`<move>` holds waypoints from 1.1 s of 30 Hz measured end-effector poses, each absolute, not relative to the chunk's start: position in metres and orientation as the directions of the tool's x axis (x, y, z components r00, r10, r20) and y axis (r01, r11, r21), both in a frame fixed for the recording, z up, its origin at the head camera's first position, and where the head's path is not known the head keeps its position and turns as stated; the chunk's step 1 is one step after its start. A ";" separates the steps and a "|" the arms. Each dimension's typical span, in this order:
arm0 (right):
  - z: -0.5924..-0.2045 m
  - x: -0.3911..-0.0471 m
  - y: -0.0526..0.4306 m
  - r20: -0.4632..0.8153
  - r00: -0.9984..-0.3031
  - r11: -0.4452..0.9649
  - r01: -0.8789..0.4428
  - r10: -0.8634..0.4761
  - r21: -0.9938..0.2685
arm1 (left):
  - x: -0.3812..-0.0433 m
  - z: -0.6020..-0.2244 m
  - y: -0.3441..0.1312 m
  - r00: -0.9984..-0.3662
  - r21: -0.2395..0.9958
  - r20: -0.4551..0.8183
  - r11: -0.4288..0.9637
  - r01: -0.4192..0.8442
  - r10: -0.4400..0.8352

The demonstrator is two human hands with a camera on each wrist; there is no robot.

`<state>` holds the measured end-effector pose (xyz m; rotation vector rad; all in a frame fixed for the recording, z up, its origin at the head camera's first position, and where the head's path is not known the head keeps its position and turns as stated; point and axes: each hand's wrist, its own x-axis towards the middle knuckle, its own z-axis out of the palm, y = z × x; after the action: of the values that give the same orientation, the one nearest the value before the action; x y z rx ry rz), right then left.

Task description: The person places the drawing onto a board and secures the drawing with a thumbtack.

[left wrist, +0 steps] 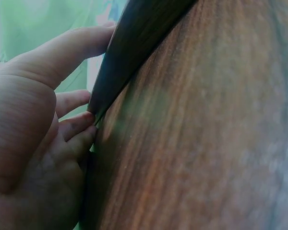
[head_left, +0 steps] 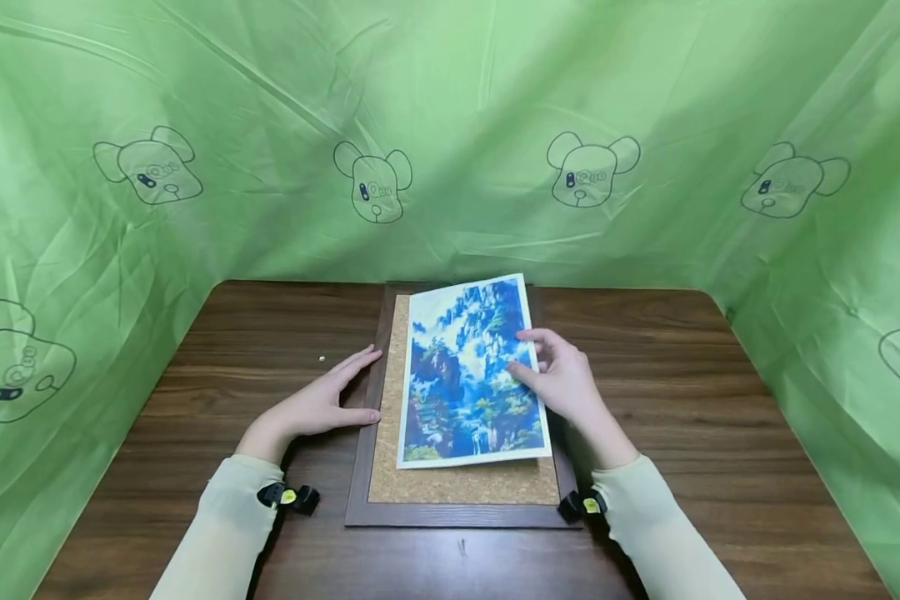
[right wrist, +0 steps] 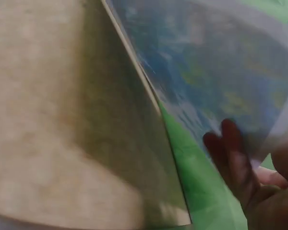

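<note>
A blue mountain-landscape print [head_left: 468,375] with a white border lies tilted over a brown frame [head_left: 457,516] with a cork panel [head_left: 461,485] inside. My right hand [head_left: 562,375] pinches the print by its right edge, the thumb on the picture side. From the right wrist, the blurred bluish print [right wrist: 206,62] shows with my right fingers [right wrist: 235,153] at its edge. My left hand [head_left: 318,404] is spread beside the frame, its fingertips and thumb touching the left side. The left wrist view has those straight fingers against the dark frame edge [left wrist: 129,52].
The frame rests on a dark wood-grain table [head_left: 690,467]. A tiny pale bit [head_left: 322,358] lies on it left of the frame. Green sheeting [head_left: 465,125] with printed bear heads stands around the back and sides.
</note>
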<state>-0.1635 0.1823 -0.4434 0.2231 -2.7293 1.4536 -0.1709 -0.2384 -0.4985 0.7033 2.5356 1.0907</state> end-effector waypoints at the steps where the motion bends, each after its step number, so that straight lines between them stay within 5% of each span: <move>1: -0.446 -0.163 0.182 0.100 -0.987 0.582 -0.153 -0.122 -0.799 | -0.171 -0.499 -0.239 -0.838 0.737 -0.070 0.595 0.322 0.541; 13: -0.454 -0.167 0.197 -0.088 -0.991 0.647 0.000 -0.104 -0.762 | -0.169 -0.497 -0.239 -0.841 0.737 -0.071 0.596 0.319 0.537; 33: -0.459 -0.170 0.201 -0.172 -0.974 0.605 0.049 -0.147 -0.794 | -0.173 -0.501 -0.238 -0.839 0.730 -0.070 0.601 0.326 0.540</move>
<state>-0.1702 0.2009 -0.4585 0.0929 -3.0088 1.5002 -0.1731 -0.2384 -0.5013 0.7064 2.5468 1.0766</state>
